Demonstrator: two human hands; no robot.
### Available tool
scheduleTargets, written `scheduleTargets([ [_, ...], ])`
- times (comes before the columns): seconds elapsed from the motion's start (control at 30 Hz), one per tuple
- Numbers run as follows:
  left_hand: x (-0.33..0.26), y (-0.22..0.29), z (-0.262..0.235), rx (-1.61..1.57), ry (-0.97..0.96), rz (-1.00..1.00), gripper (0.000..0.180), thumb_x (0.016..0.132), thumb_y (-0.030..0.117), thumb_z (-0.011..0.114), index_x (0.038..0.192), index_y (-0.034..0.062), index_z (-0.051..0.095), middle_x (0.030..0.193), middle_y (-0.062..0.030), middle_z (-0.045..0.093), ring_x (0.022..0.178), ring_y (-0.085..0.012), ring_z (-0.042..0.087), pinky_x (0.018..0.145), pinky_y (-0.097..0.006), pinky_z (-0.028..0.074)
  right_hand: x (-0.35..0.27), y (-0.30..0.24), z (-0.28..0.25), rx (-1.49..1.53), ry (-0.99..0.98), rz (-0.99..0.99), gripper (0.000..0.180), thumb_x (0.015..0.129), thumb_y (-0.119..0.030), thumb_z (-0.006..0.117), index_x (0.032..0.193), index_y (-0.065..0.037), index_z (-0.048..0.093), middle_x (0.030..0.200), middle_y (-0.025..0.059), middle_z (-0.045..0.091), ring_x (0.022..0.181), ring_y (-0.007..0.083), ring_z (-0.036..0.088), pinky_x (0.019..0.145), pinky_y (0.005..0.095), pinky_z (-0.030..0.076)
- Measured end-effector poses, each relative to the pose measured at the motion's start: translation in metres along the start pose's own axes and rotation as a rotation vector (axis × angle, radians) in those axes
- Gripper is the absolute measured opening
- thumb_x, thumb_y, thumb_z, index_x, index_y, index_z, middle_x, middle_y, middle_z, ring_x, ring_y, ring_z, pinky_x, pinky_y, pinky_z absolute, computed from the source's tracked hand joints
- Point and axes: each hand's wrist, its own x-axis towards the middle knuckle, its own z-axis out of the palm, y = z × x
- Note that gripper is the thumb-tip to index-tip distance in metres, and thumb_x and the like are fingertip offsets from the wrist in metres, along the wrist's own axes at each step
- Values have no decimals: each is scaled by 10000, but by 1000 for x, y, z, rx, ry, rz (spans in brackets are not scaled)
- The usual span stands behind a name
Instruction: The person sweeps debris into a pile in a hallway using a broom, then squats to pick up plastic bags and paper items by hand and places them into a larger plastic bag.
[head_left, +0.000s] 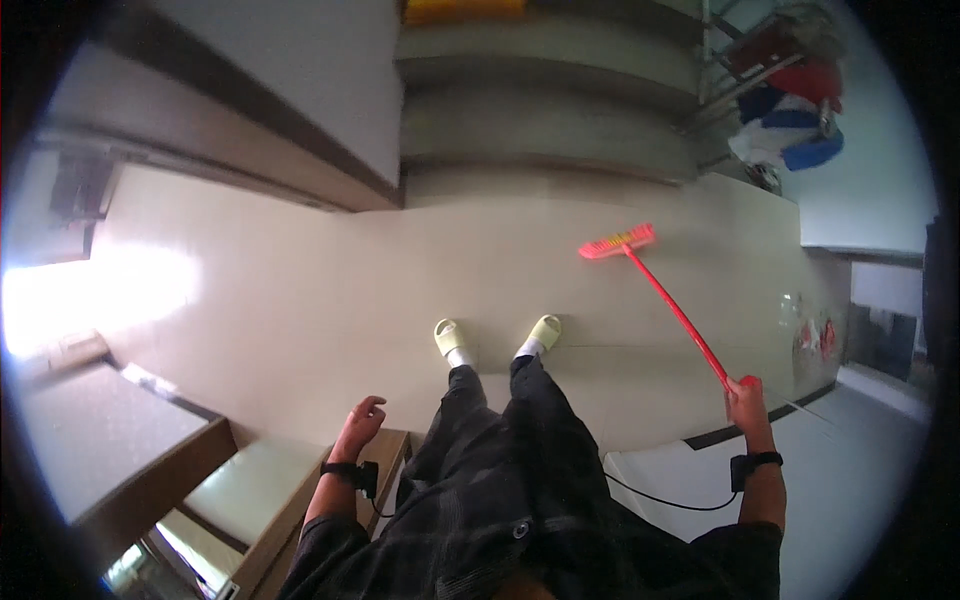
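Note:
My right hand is wrapped round the upper end of a broom's red handle, out to the right of my body. The broom slants forward and left from my fist. Its pink-red head with yellow markings is at the pale floor, ahead and to the right of my feet. My left hand hangs at my left side with loosely bent fingers and nothing in it. It is near a brown wooden edge.
Steps rise ahead, with a brown-edged wall to their left. Cloths hang on a metal rack at the upper right. Red and white items lie at the right. Brown-edged furniture stands at the lower left.

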Motion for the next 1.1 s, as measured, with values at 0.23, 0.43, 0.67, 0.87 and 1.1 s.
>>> scheduleTargets([
  [0.23,-9,53,7,96,-8,-26,290,745,122,494,1015,38,559,626,-52,542,579,-117,507,523,-270,424,112,-53,-27,602,-100,166,338,812,-120,475,1126,-234,527,839,175,576,775,365,548,635,444,444],
  [0.43,-18,120,40,108,-58,-43,284,774,156,524,1033,40,537,748,-47,563,628,-118,525,555,-261,462,175,-46,-21,508,-131,140,310,798,-115,471,1074,-240,538,844,140,592,780,336,566,644,435,465],
  [0.67,5,150,67,160,-126,7,296,762,131,518,1045,47,536,696,-28,550,602,-107,508,542,-258,441,44,68,58,637,-68,310,329,774,-89,490,1079,-183,572,837,192,588,811,364,558,692,442,454],
  [0.87,12,179,78,224,-149,68,297,758,130,521,1045,54,539,722,-45,574,601,-115,519,522,-267,442,-46,135,46,672,-61,341,306,770,-81,491,1056,-135,586,860,224,562,828,386,540,691,441,442],
  [1.1,8,207,72,398,-143,122,292,751,126,524,1027,31,543,728,-68,581,562,-124,528,504,-269,444,27,142,118,1021,254,463,255,811,-134,469,1037,-60,561,783,200,568,703,264,571,643,338,430],
])
